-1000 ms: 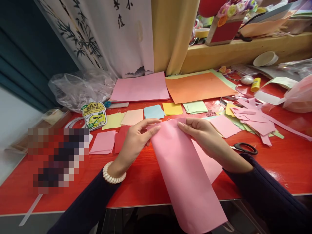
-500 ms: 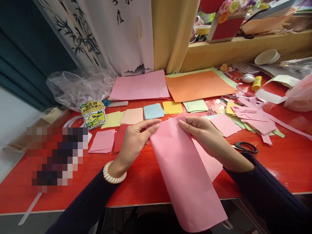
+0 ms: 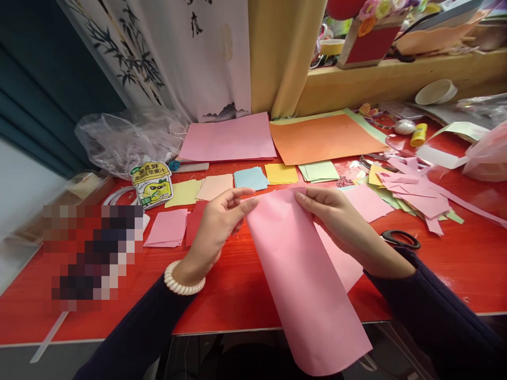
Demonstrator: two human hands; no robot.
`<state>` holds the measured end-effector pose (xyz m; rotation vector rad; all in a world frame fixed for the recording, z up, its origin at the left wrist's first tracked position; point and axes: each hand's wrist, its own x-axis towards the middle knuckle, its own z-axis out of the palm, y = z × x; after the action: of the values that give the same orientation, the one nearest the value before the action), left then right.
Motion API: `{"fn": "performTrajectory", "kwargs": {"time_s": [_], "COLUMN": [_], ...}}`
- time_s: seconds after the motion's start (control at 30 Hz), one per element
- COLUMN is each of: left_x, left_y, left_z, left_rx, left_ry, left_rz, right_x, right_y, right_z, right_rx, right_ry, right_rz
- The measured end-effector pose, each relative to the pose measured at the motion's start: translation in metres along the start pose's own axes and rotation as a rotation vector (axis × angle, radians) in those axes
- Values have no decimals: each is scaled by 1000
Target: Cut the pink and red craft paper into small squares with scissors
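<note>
The left hand (image 3: 222, 219) pinched the far-left corner of the pink sheet (image 3: 301, 274), and the right hand (image 3: 335, 208) pinched its far edge farther right; its near end hung past the near edge of the worktop (image 3: 225, 295). Uneven pulling could have skewed or creased the bowed paper, and the right sleeve (image 3: 428, 311) might have nudged the scissors (image 3: 402, 239).

Left hand (image 3: 212, 224) and right hand (image 3: 338, 211) slightly farther apart along top edge of held sheet (image 3: 303, 274). Scissors (image 3: 407, 238) beside right hand's wrist: blade sliver, visible half a second ago, now hidden.
</note>
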<state>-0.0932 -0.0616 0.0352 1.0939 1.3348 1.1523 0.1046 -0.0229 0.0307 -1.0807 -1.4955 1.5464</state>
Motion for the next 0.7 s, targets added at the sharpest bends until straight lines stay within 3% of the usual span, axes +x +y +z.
{"fn": "performTrajectory", "kwargs": {"time_s": [0.13,0.37,0.7], "left_x": [3,3,4], "left_y": [-5,-8,-11], "left_z": [-3,-2,0], "left_rx": [-19,86,47], "left_ry": [-117,-40,-24], "left_rz": [-57,13,72], "right_x": [0,3,4], "right_y": [-3,-5,-3], "right_z": [-3,-10,-13], "right_rx": [23,-183,-146], "right_ry": [2,33,-20], "right_rz": [-26,18,-17]}}
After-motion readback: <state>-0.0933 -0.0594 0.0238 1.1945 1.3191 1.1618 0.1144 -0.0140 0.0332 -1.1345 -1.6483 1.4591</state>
